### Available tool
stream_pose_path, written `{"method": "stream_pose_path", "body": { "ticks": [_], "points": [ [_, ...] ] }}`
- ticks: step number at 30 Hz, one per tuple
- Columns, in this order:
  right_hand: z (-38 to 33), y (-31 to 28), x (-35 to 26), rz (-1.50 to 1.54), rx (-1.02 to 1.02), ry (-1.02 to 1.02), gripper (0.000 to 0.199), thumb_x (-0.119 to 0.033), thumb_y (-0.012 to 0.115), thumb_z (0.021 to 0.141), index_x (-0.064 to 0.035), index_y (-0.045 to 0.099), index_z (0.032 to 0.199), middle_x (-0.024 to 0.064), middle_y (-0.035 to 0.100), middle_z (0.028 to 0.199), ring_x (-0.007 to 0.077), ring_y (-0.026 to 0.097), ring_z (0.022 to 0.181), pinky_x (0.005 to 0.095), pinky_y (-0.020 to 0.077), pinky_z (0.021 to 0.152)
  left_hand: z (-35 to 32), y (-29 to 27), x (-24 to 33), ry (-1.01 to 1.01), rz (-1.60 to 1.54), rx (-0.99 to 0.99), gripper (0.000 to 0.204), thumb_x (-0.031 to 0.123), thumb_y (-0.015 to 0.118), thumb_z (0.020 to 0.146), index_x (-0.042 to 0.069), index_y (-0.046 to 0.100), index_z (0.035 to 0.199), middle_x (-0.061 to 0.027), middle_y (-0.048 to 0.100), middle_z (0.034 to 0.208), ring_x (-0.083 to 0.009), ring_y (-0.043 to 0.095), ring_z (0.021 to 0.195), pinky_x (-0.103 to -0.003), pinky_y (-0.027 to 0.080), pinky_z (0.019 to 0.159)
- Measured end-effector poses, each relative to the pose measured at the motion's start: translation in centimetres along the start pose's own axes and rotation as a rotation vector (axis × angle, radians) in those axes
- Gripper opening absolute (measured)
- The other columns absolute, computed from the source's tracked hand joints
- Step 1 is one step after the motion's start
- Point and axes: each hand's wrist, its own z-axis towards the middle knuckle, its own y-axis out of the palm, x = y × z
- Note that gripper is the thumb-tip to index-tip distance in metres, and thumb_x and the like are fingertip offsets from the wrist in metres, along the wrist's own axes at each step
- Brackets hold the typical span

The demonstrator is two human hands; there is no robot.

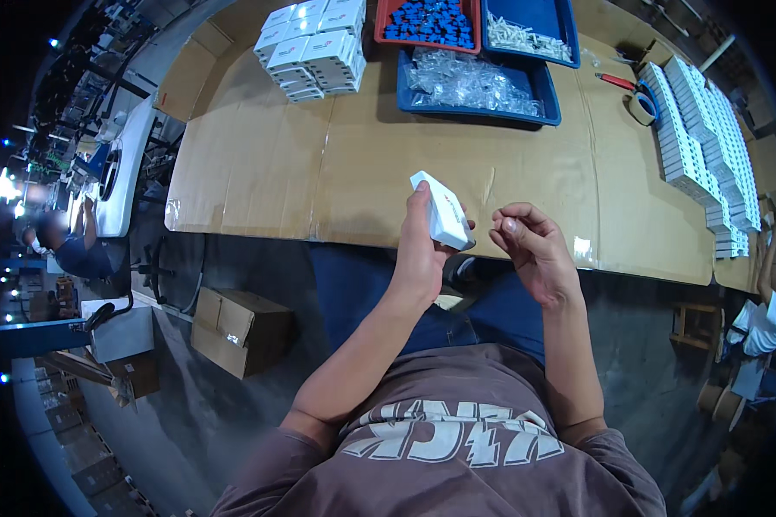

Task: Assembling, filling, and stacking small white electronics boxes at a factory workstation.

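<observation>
Fingers (L) (418, 204) round wht box (446, 214), R fingers (528, 212) nearby, apart.

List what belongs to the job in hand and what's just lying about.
Job in hand:
white box, in the left hand
probably stacked white boxes, red tray, blue tray

Apparently lying about:
floor carton
red-handled tool, role unclear

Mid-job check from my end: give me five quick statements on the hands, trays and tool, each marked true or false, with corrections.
1. The left hand holds a white box. True.
2. The right hand grips that box too. False: the right hand is apart from it.
3. Blue pieces lie in the red tray. True.
4. Clear plastic pieces lie in a blue tray. True.
5. The red-handled tool lies left of the trays. False: the red-handled tool is to their right.
</observation>
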Motion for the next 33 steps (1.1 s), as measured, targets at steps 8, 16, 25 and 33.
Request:
{"method": "stream_pose_path", "body": {
  "ticks": [8, 16, 25, 33],
  "points": [
    [0.3, 0.1, 0.1, 0.110, -0.050, 0.021, 0.014, 0.003, 0.064, 0.097, 0.0034, 0.065, 0.111, 0.0179, 0.071, 0.114, 0.0213, 0.073, 0.104, 0.0309, 0.0608, 0.097, -0.3, 0.2, 0.1, -0.058, -0.010, -0.018, 0.058, 0.059, 0.045, 0.102, 0.009, 0.056, 0.128, -0.0146, 0.067, 0.111, -0.0246, 0.067, 0.099, -0.041, 0.056, 0.085],
    [0.2, 0.0, 0.0, 0.201, -0.043, 0.043, 0.014, 0.003, 0.064, 0.096, 0.0033, 0.065, 0.110, 0.0180, 0.071, 0.115, 0.0220, 0.073, 0.105, 0.0302, 0.0608, 0.097, -0.2, 0.8, 0.3, -0.085, -0.008, -0.040, 0.057, 0.062, 0.050, 0.100, 0.010, 0.054, 0.123, -0.0095, 0.067, 0.103, -0.0211, 0.068, 0.091, -0.037, 0.055, 0.080],
    [0.2, 0.5, 0.1, 0.098, 0.022, 0.016, 0.012, 0.002, 0.068, 0.095, 0.0016, 0.065, 0.106, 0.0158, 0.072, 0.113, 0.0210, 0.072, 0.104, 0.0315, 0.0595, 0.098, 0.1, 0.8, 0.0, -0.103, 0.001, -0.038, 0.058, 0.063, 0.051, 0.099, 0.010, 0.054, 0.123, -0.0106, 0.068, 0.104, -0.0208, 0.068, 0.091, -0.037, 0.054, 0.081],
    [0.1, 0.6, 0.3, 0.102, 0.031, 0.013, 0.015, 0.002, 0.072, 0.092, -0.0003, 0.066, 0.105, 0.0120, 0.073, 0.109, 0.0195, 0.071, 0.100, 0.0326, 0.0575, 0.099, 0.0, 0.6, -0.2, -0.119, 0.017, -0.032, 0.059, 0.064, 0.052, 0.098, 0.010, 0.055, 0.123, -0.0104, 0.067, 0.103, -0.0221, 0.068, 0.095, -0.038, 0.052, 0.085]
  ]
}}
